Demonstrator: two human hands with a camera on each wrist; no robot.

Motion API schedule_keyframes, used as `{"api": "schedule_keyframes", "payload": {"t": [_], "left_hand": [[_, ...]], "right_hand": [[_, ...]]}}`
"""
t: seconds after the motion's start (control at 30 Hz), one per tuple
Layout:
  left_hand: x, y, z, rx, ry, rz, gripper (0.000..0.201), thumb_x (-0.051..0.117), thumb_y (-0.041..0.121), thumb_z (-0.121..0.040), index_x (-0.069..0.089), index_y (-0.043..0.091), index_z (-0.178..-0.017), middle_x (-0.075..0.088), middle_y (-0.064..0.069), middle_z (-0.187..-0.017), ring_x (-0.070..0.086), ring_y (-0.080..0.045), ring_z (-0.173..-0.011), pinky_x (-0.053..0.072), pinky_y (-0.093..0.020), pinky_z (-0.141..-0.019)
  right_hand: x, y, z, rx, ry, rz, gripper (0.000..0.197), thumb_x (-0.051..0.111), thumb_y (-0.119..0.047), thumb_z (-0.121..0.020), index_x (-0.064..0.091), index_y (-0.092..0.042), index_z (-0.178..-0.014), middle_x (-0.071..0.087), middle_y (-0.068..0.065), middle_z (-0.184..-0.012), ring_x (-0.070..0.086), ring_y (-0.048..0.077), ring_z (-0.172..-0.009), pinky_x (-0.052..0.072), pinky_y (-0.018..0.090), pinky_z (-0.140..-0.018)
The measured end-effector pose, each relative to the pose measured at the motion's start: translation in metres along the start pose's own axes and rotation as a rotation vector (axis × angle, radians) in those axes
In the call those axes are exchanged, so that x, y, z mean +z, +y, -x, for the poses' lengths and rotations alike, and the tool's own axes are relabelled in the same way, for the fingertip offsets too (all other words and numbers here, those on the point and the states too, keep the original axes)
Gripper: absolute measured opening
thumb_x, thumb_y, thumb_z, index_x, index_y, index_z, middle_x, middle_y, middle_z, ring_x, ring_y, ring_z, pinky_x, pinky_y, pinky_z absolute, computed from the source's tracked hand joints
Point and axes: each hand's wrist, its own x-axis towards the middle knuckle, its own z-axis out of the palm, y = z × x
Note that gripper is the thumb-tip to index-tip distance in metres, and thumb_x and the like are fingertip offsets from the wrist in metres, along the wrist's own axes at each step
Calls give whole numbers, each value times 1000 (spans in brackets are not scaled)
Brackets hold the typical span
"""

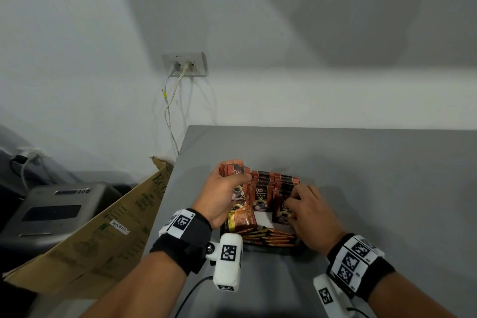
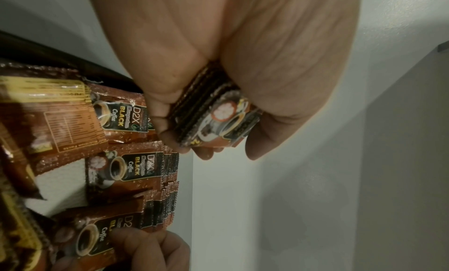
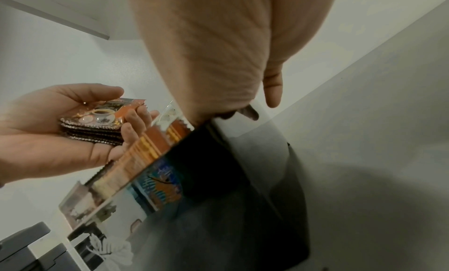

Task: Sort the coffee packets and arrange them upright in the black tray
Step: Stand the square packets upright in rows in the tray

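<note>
My left hand (image 1: 233,179) grips a stack of several brown D2X black coffee packets (image 1: 236,171) just above the tray's left side; the left wrist view shows the stack (image 2: 213,125) between thumb and curled fingers. The black tray (image 3: 206,159) sits on the grey table and holds rows of upright coffee packets (image 1: 271,186). My right hand (image 1: 293,201) curls over the right row. Its thumb and fingers (image 2: 145,242) pinch the front packets (image 2: 97,234) there. Orange-gold packets (image 1: 268,236) lie flat at the tray's near end.
The grey table (image 1: 361,175) ends at a left edge beside the tray. Past that edge, a cardboard box flap (image 1: 103,227) leans over a grey printer (image 1: 51,212). A wall socket with white cables (image 1: 184,64) is behind. A white sheet (image 1: 265,219) lines the tray.
</note>
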Motion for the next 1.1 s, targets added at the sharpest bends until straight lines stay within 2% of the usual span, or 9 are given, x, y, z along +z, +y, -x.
{"api": "schedule_keyframes", "payload": {"t": [0.2, 0.33, 0.47, 0.57, 0.63, 0.73, 0.9, 1.0, 1.1], "left_hand": [[0, 3, 1, 12, -61, 36, 37, 61, -6, -88, 56, 4, -123, 66, -17, -100, 70, -28, -81, 59, -37, -64], [1, 1, 3, -3, -92, 75, 48, 61, -2, -69, 54, 14, -114, 56, -20, -102, 61, -30, -78, 54, -41, -69], [1, 2, 4, -3, -120, 43, 43, 57, -7, -63, 53, 7, -103, 52, -21, -89, 57, -31, -74, 54, -40, -68], [0, 3, 3, -3, -111, 0, 51, 59, -16, -68, 55, 0, -117, 64, -25, -103, 65, -38, -88, 58, -46, -75], [5, 4, 3, 18, -123, -47, 60, 62, -19, -67, 58, 4, -122, 65, -23, -103, 66, -35, -88, 57, -43, -75], [17, 4, 4, 67, -150, -102, 63, 68, -16, -60, 60, 6, -118, 66, -21, -100, 64, -30, -84, 52, -39, -73], [13, 12, -1, 137, -37, -97, 61, 79, -2, -67, 56, 1, -123, 68, -16, -95, 65, -31, -81, 53, -42, -73], [-10, 16, -9, 144, 124, -71, 36, 72, -1, -83, 60, 6, -116, 67, -8, -91, 64, -30, -85, 53, -40, -71], [-23, 13, -11, 118, 152, -129, 22, 65, -5, -85, 59, 7, -103, 63, -16, -92, 63, -32, -87, 55, -37, -68]], "right_hand": [[-5, 2, 6, -50, 30, 4, 19, 87, -28, -70, 74, -26, -84, 54, -8, -95, 49, 13, -91, 49, 21, -69], [-3, 5, 6, -64, 34, -1, 15, 85, -25, -72, 74, -26, -83, 56, -9, -94, 48, 13, -91, 53, 25, -72], [-8, 6, 4, -59, 80, -52, 17, 85, -19, -72, 74, -25, -84, 58, -9, -95, 47, 10, -93, 50, 23, -76], [-27, -1, -6, 9, 158, -242, 19, 79, -15, -79, 74, -22, -96, 57, -13, -98, 44, 4, -97, 49, 27, -86], [-53, -15, -17, 53, 186, -457, 25, 76, -17, -84, 71, -24, -107, 58, -19, -98, 51, -1, -90, 46, 20, -86], [-87, -38, -37, 121, 51, -722, 43, 76, -23, -87, 62, -37, -125, 66, -21, -101, 63, -5, -91, 49, 11, -80], [-98, -38, -59, 168, 74, -704, 20, 78, -15, -85, 72, -32, -92, 73, -11, -83, 67, 1, -76, 55, 22, -72], [-93, -33, -63, 214, -9, -604, 18, 74, -11, -87, 68, -28, -91, 72, -10, -81, 68, 1, -72, 55, 21, -67], [-73, -35, -62, 219, -115, -415, 15, 69, -11, -90, 67, -25, -95, 68, -5, -90, 66, 10, -76, 56, 25, -64]]}}
